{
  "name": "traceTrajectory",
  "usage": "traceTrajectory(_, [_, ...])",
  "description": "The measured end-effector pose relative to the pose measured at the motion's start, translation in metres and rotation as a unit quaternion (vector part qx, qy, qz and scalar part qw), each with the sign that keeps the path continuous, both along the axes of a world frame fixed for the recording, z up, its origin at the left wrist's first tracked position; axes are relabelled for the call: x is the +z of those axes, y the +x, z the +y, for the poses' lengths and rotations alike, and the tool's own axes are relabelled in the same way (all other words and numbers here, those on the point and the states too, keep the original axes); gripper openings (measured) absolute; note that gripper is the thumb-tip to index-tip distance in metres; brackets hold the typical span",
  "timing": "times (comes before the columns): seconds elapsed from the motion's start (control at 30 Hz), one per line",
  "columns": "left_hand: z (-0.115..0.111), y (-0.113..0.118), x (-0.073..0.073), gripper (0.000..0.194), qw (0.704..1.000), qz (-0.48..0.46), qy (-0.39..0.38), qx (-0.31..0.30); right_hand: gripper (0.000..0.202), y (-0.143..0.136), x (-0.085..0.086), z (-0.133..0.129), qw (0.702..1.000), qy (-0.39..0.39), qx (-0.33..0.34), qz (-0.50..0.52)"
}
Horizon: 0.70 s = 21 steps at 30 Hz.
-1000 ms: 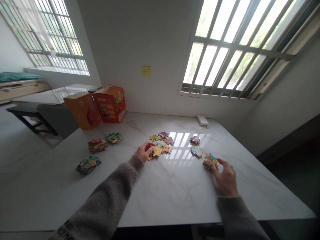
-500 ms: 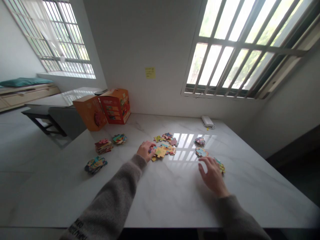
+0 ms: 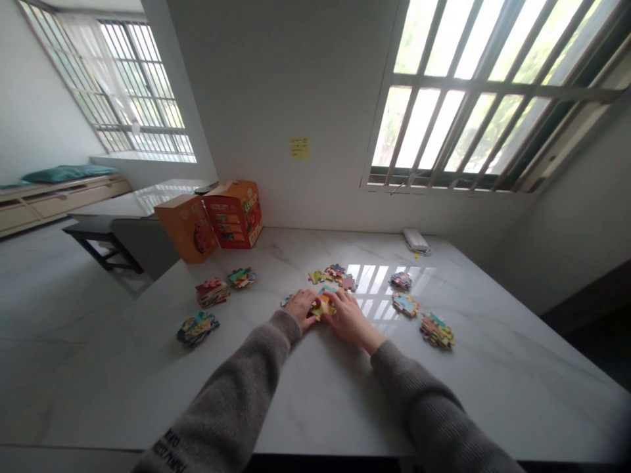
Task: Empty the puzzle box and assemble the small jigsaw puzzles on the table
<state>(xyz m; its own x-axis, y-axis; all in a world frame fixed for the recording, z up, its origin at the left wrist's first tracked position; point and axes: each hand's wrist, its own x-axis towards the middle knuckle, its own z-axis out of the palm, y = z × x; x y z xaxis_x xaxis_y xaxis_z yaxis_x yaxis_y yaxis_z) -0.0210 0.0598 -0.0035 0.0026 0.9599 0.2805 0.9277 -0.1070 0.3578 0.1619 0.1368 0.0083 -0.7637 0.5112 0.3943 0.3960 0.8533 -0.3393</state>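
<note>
My left hand (image 3: 302, 309) and my right hand (image 3: 349, 320) meet at the middle of the table, fingers curled in from both sides. Between them is a yellow jigsaw puzzle piece (image 3: 324, 307), with fingers of each hand at its edges; its outline is partly covered. Just behind the hands lie loose puzzle pieces, among them a yellow-green piece (image 3: 316, 277), a dark multicoloured group (image 3: 336, 270) and a mauve piece (image 3: 350, 282). A bit of another piece (image 3: 284, 301) shows left of my left hand.
Stacked puzzle pieces stand at left, a pink-topped stack (image 3: 213, 292), a teal stack (image 3: 242, 277) and a dark blue stack (image 3: 198, 328). At right are a purple stack (image 3: 400, 280), a light-blue stack (image 3: 405, 303) and a green-pink stack (image 3: 437, 330). Orange boxes (image 3: 234, 215) and a white device (image 3: 417, 241) sit behind.
My right hand has swung left from beside the right-hand stacks to the centre pieces, uncovering the green-pink stack. My left hand stays at the centre pieces, now gripping opposite the right.
</note>
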Motion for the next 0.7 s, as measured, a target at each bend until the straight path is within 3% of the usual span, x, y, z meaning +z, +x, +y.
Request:
traceTrajectory(0.1, [0.0,-0.001,-0.004,0.031,1.0,-0.011,0.014,-0.013,0.065,-0.005,-0.011,0.001,0.999,-0.033,0.005,0.023])
traceTrajectory(0.17, [0.0,-0.001,-0.006,0.036,0.999,-0.021,0.023,-0.018,0.065,-0.004,-0.014,0.004,0.997,-0.068,0.006,0.045])
traceTrajectory(0.3, [0.0,-0.003,-0.007,0.048,0.999,-0.037,0.032,-0.018,0.022,0.002,-0.012,0.008,0.981,-0.161,0.009,0.109])
traceTrajectory(0.4, [-0.001,-0.004,-0.003,0.059,0.995,-0.048,0.072,-0.04,0.023,0.009,-0.006,0.01,0.947,-0.278,0.012,0.16])
traceTrajectory(0.5, [-0.004,-0.001,0.002,0.073,0.988,-0.059,0.124,-0.067,0.029,0.015,0.003,0.008,0.887,-0.41,-0.001,0.212])
traceTrajectory(0.6, [-0.006,0.005,0.006,0.086,0.983,-0.054,0.149,-0.09,0.035,0.019,0.012,0.005,0.857,-0.455,0.005,0.244])
traceTrajectory(0.7, [-0.006,0.008,0.009,0.081,0.985,-0.036,0.145,-0.081,0.039,0.018,0.02,-0.001,0.851,-0.467,0.035,0.239])
